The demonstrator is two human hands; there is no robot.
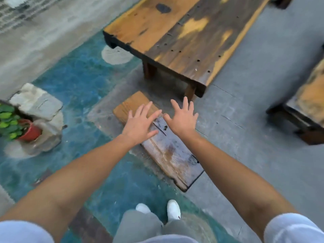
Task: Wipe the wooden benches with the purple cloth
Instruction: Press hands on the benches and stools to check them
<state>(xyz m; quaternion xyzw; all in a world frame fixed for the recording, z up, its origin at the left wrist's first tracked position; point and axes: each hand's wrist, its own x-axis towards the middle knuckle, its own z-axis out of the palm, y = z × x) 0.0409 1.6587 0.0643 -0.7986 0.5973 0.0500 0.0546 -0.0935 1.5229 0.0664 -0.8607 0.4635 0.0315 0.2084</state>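
A small low wooden bench [168,151] stands on the floor just in front of my feet, its top dark and worn with a paler orange far end. Both my arms stretch out over it. My left hand [140,123] hovers above its far part with fingers spread and nothing in it. My right hand [182,120] is beside it, also spread and empty. A large wooden table-like bench [184,37] stands beyond, yellow and dark brown. Another wooden bench [308,106] shows at the right edge. No purple cloth is in view.
A red pot with a green plant [26,132] sits against pale stone blocks [38,106] at the left. The floor is grey concrete on the right and painted blue on the left. My white shoes [173,209] stand near the small bench.
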